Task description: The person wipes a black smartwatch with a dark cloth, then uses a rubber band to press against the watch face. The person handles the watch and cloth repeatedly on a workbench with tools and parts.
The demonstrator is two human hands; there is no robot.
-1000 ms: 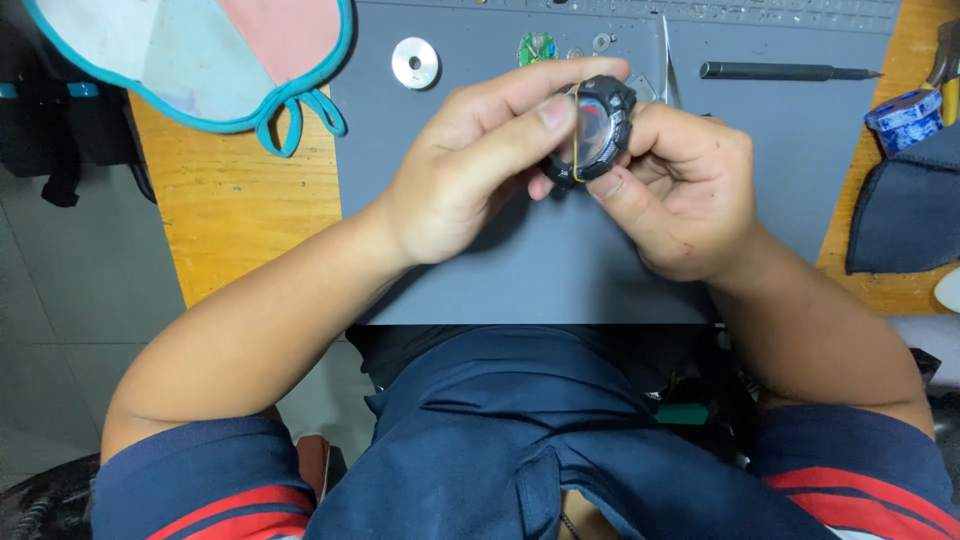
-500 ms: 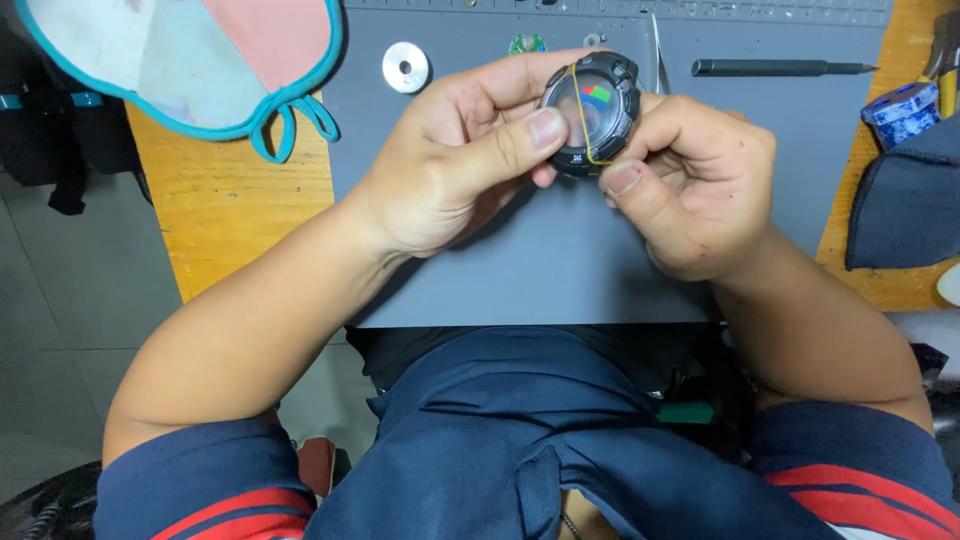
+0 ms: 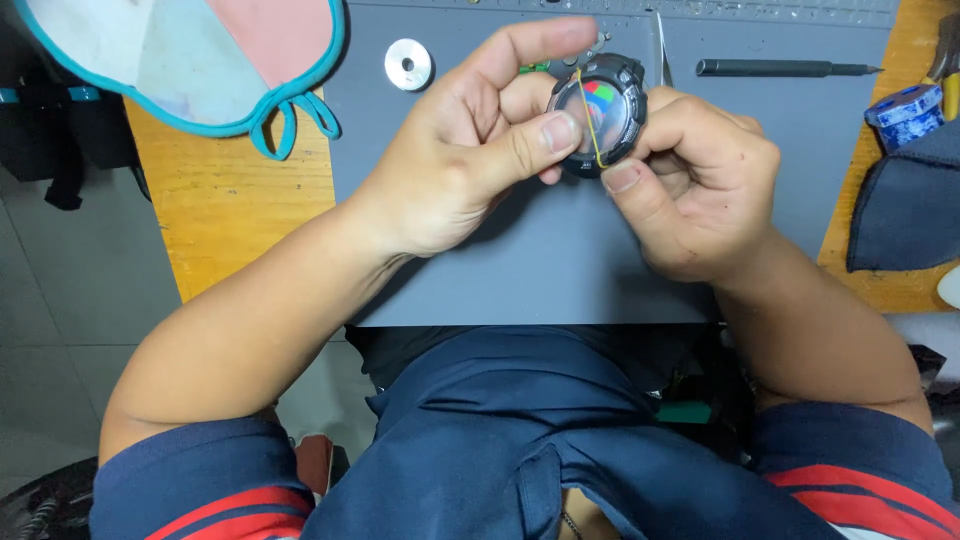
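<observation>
A round black watch case (image 3: 602, 115) with a coloured dial is held above the grey work mat (image 3: 560, 250). My right hand (image 3: 690, 190) grips it from the right and below, thumb on its lower edge. The thumb of my left hand (image 3: 470, 150) presses on the glass face, with the index finger stretched out above the case. A thin yellow strip runs across the face beside my left thumb.
A silver ring-shaped part (image 3: 408, 64) lies on the mat at the back. A dark pen-like tool (image 3: 785, 68) and tweezers (image 3: 660, 50) lie further right. A teal-edged fan (image 3: 190, 55) rests on the wooden table; a dark cloth (image 3: 905, 205) and a blue roll (image 3: 903, 105) sit at right.
The watch case has turned so its glass face now points up towards me. My left thumb has moved onto the glass.
</observation>
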